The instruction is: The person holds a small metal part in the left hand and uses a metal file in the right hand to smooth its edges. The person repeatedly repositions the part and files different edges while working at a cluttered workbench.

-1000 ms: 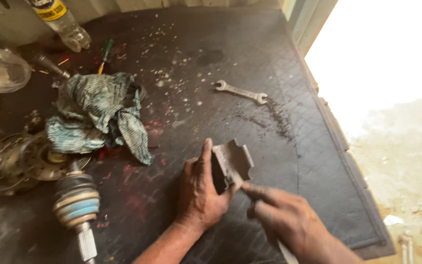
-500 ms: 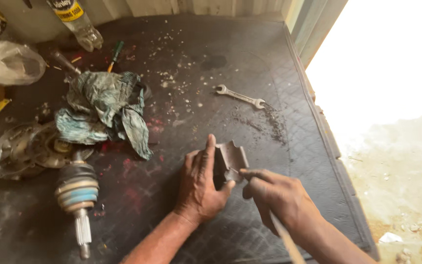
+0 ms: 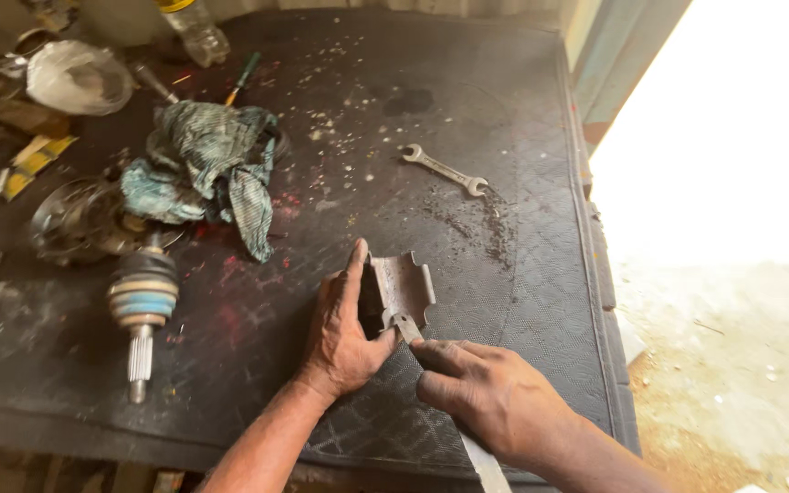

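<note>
Head view, workbench items. Left hand (image 3: 344,329): fingers closed on the left edge of a rusty metal plate (image 3: 404,288), index finger laid along its side, thumb at the lower corner. Plate: notched edges, tilted up off the black rubber mat (image 3: 468,100) near the mat's middle; its underside and left edge are hidden by the hand. Right hand (image 3: 486,393): clenched around a flat metal blade (image 3: 404,326) whose tip touches the plate's lower edge; most of the blade is covered by the fingers, and its other end runs out of frame at the bottom. Open-ended wrench (image 3: 445,170): lying beyond the plate, well apart. Crumpled green rag (image 3: 203,164): upper left. Axle joint (image 3: 142,301) with splined shaft: left of the hands. Round metal hub (image 3: 75,219): partly under the rag, hard to make out. Bottle (image 3: 195,27): cut off at the top edge.
</note>
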A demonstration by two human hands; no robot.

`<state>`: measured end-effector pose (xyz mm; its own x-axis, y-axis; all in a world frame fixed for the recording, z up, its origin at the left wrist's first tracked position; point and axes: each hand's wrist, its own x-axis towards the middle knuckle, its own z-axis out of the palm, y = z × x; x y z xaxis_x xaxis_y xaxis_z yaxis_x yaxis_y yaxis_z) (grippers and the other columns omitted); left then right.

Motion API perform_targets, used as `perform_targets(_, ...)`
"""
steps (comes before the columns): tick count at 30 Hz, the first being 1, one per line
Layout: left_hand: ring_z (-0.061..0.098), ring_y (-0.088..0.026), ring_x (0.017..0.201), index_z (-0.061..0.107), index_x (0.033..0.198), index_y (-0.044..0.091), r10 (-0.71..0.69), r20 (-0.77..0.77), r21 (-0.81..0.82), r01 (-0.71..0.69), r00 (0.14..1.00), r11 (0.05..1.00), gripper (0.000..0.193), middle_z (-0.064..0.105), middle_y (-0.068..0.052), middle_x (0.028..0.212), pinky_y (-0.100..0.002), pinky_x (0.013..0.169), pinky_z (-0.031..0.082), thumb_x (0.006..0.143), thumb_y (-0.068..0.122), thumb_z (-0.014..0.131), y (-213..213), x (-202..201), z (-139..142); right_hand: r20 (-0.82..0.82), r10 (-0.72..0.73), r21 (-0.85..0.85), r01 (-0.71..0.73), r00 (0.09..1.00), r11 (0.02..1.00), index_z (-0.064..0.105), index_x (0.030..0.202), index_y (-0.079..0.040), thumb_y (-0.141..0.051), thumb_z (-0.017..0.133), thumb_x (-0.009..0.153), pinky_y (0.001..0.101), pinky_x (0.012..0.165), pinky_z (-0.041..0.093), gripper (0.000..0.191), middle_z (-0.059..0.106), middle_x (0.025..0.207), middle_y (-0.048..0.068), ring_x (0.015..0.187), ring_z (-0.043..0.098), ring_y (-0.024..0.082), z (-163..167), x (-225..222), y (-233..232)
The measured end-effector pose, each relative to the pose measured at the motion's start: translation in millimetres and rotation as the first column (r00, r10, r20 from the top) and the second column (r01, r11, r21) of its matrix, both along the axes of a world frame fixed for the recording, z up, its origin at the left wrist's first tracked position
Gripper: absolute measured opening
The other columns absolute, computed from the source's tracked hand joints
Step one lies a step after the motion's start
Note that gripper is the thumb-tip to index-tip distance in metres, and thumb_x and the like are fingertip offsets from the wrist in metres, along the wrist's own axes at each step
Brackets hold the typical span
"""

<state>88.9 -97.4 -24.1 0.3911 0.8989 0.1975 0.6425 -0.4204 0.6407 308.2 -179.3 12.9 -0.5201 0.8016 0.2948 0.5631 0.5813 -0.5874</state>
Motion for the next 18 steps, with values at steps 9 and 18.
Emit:
perform_targets(9,0.05,-0.04,0.137,0.025,0.159,0.007,0.053,0.075,-0.02,-0.051,0.996,0.998,0.114,0.049,-0.025,0.149,-0.047,0.114,0.041,0.069,0.029,0.09,1.5,1.0,-8.2,0.025,0.028,0.032,-0.029,0.999,0.999,0.066,0.099,-0.009,-0.008,0.064,0.085,0.0456,0.083,0.059,0.014,0.063,0.136,0.019,0.107,0.069,0.04,-3.1,14.5,16.6)
perform_targets(18,0.048,-0.04,0.138,0.02,0.162,0.006,0.034,0.003,0.019,-0.034,0.999,0.999,0.113,0.051,-0.024,0.149,-0.047,0.115,0.04,0.075,0.034,0.086,2.7,3.5,-3.8,0.036,0.012,-0.076,-0.009,0.999,0.997,0.069,0.106,-0.01,-0.006,0.062,0.088,0.0426,0.083,0.061,0.02,0.061,0.143,0.015,0.106,0.071,0.034,1.3,12.5,34.9)
